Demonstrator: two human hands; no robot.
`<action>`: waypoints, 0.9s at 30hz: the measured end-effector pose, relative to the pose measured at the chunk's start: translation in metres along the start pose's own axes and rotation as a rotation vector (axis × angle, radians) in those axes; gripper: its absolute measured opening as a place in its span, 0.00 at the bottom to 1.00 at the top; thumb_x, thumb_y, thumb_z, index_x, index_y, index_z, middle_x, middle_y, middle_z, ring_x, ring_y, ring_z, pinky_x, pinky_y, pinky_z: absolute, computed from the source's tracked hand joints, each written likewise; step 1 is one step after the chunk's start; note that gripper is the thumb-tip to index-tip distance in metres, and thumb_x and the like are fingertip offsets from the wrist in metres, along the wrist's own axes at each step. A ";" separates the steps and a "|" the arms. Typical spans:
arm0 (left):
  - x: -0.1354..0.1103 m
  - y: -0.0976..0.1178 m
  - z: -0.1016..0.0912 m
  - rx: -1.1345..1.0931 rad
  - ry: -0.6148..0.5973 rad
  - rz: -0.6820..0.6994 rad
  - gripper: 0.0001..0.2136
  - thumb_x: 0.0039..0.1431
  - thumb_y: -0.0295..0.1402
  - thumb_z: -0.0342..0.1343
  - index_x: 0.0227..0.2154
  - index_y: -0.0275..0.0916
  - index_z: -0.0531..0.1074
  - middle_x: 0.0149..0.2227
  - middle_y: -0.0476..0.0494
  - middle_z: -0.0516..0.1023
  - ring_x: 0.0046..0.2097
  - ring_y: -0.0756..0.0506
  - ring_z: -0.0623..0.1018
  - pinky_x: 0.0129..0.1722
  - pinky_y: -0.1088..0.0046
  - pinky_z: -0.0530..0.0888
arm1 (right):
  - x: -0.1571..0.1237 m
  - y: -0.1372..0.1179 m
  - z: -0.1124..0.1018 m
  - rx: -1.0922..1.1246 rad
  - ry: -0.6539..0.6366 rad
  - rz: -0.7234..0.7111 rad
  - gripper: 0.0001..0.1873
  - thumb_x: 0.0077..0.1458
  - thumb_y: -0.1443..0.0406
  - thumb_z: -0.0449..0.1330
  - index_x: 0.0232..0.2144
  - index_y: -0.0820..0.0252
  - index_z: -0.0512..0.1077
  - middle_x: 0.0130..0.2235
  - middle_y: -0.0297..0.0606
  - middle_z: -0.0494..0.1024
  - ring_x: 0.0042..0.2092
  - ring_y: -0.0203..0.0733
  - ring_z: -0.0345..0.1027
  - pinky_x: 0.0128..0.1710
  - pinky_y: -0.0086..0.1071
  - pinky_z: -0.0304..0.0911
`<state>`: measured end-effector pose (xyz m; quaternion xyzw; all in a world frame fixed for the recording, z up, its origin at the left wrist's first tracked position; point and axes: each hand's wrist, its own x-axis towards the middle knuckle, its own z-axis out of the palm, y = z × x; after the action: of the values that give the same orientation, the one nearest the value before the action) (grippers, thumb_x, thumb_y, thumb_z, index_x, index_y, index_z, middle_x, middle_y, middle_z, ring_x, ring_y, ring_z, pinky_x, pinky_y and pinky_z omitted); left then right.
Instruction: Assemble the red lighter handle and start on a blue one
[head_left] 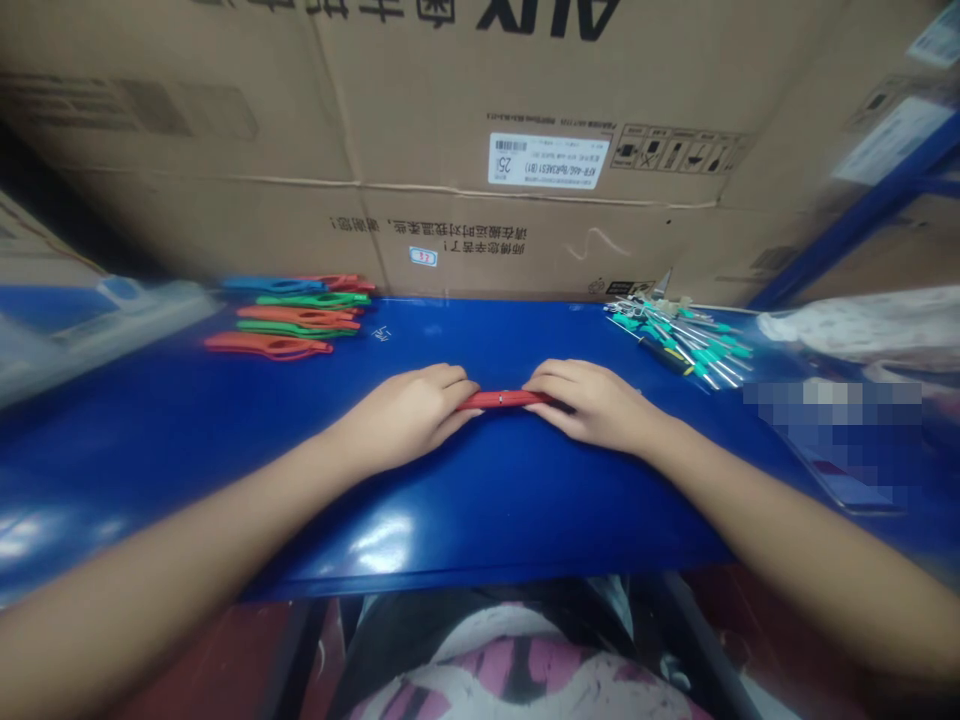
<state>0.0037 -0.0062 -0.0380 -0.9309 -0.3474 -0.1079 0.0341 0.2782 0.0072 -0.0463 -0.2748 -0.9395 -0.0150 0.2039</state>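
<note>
Between my two hands is a slim red plastic piece, held level just above the blue tabletop, with a small metallic bit at its middle. My left hand pinches its left end with thumb and fingers. Its right end is gripped by my right hand, fingers closed over it. Both ends are partly hidden by the fingers, and its exact kind does not show.
Orange, green, blue and red slotted plastic handles lie stacked at left, with tiny metal bits nearby. Thin metal rods with green parts and a black-yellow screwdriver handle lie at right. A large cardboard box stands behind the blue table.
</note>
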 end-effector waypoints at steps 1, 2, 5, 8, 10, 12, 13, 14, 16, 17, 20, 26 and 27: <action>0.000 0.001 0.000 -0.014 0.015 0.009 0.17 0.73 0.39 0.45 0.45 0.34 0.75 0.40 0.39 0.77 0.42 0.41 0.77 0.42 0.66 0.74 | 0.000 0.000 0.000 0.019 0.018 0.005 0.11 0.67 0.63 0.55 0.41 0.64 0.74 0.39 0.43 0.78 0.39 0.43 0.72 0.39 0.36 0.67; 0.000 0.002 0.000 -0.024 0.028 0.022 0.17 0.73 0.39 0.45 0.44 0.34 0.75 0.39 0.40 0.77 0.41 0.42 0.77 0.42 0.66 0.74 | -0.001 -0.001 -0.001 0.034 0.036 0.009 0.11 0.67 0.63 0.55 0.40 0.64 0.74 0.37 0.43 0.77 0.36 0.42 0.70 0.36 0.35 0.66; -0.001 0.004 -0.002 -0.031 0.052 0.052 0.17 0.73 0.39 0.44 0.43 0.33 0.75 0.37 0.40 0.76 0.40 0.41 0.76 0.40 0.65 0.73 | -0.001 -0.003 -0.002 0.062 0.071 0.015 0.10 0.67 0.63 0.56 0.37 0.64 0.74 0.33 0.40 0.74 0.32 0.40 0.66 0.32 0.34 0.64; -0.001 0.005 -0.005 -0.044 0.072 0.031 0.16 0.73 0.37 0.44 0.43 0.33 0.75 0.37 0.39 0.76 0.40 0.40 0.75 0.39 0.65 0.72 | -0.001 -0.003 -0.002 0.121 0.093 0.046 0.08 0.66 0.63 0.58 0.38 0.62 0.74 0.35 0.40 0.75 0.35 0.40 0.69 0.34 0.34 0.65; -0.001 0.005 -0.006 -0.112 0.083 -0.019 0.15 0.72 0.37 0.45 0.43 0.33 0.75 0.38 0.38 0.76 0.41 0.40 0.75 0.40 0.64 0.72 | 0.001 -0.002 -0.002 0.151 0.120 0.059 0.07 0.65 0.64 0.58 0.41 0.61 0.74 0.38 0.41 0.77 0.38 0.41 0.71 0.38 0.34 0.68; 0.001 0.005 -0.006 -0.296 0.084 -0.112 0.16 0.71 0.40 0.47 0.39 0.34 0.75 0.37 0.39 0.76 0.39 0.42 0.75 0.39 0.65 0.72 | 0.002 -0.002 -0.005 0.098 0.154 0.047 0.11 0.65 0.62 0.59 0.48 0.61 0.73 0.44 0.44 0.78 0.43 0.44 0.73 0.42 0.37 0.69; 0.002 0.005 -0.005 -0.448 0.060 -0.170 0.17 0.70 0.42 0.47 0.36 0.35 0.74 0.35 0.41 0.76 0.37 0.43 0.75 0.38 0.67 0.72 | 0.002 -0.002 -0.006 0.038 0.160 0.027 0.16 0.65 0.61 0.60 0.52 0.61 0.72 0.47 0.46 0.78 0.46 0.46 0.73 0.44 0.39 0.69; 0.004 0.004 -0.003 -0.627 0.015 -0.232 0.18 0.70 0.44 0.47 0.34 0.35 0.73 0.33 0.42 0.76 0.34 0.45 0.75 0.35 0.68 0.72 | 0.002 -0.002 -0.008 -0.030 0.159 -0.003 0.20 0.64 0.60 0.61 0.55 0.61 0.71 0.49 0.48 0.77 0.48 0.48 0.73 0.45 0.41 0.68; 0.007 0.005 0.000 -0.972 -0.100 -0.340 0.19 0.69 0.46 0.47 0.33 0.35 0.72 0.28 0.45 0.74 0.29 0.47 0.73 0.30 0.71 0.72 | 0.002 -0.002 -0.011 -0.153 0.138 -0.076 0.23 0.64 0.58 0.61 0.58 0.61 0.70 0.51 0.50 0.77 0.49 0.50 0.73 0.45 0.44 0.67; 0.007 0.005 0.001 -1.086 -0.141 -0.376 0.19 0.68 0.47 0.47 0.35 0.35 0.72 0.27 0.46 0.74 0.27 0.48 0.73 0.28 0.72 0.71 | 0.002 -0.002 -0.012 -0.185 0.128 -0.107 0.22 0.65 0.57 0.60 0.57 0.61 0.71 0.50 0.49 0.78 0.48 0.50 0.74 0.43 0.44 0.67; 0.006 0.007 0.001 -0.999 -0.070 -0.356 0.19 0.69 0.46 0.47 0.45 0.36 0.74 0.33 0.43 0.78 0.30 0.47 0.76 0.32 0.71 0.74 | 0.001 -0.004 -0.011 -0.149 0.145 -0.099 0.20 0.66 0.57 0.58 0.54 0.62 0.73 0.47 0.47 0.80 0.45 0.47 0.76 0.40 0.40 0.68; -0.002 0.008 0.000 -0.379 0.074 0.011 0.19 0.71 0.43 0.48 0.58 0.39 0.70 0.50 0.38 0.79 0.48 0.41 0.79 0.49 0.66 0.75 | 0.001 -0.012 -0.006 0.174 0.196 -0.016 0.13 0.66 0.61 0.58 0.50 0.57 0.77 0.46 0.43 0.81 0.46 0.42 0.76 0.45 0.35 0.72; -0.003 0.008 0.001 -0.355 0.068 0.038 0.19 0.72 0.42 0.47 0.58 0.39 0.70 0.48 0.39 0.80 0.47 0.42 0.80 0.47 0.67 0.75 | 0.001 -0.014 -0.005 0.218 0.207 -0.017 0.12 0.67 0.62 0.57 0.49 0.57 0.77 0.46 0.42 0.82 0.46 0.41 0.76 0.47 0.35 0.72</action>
<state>0.0070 -0.0138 -0.0400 -0.9244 -0.3040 -0.1984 -0.1168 0.2715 -0.0051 -0.0397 -0.2402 -0.9117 0.0573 0.3283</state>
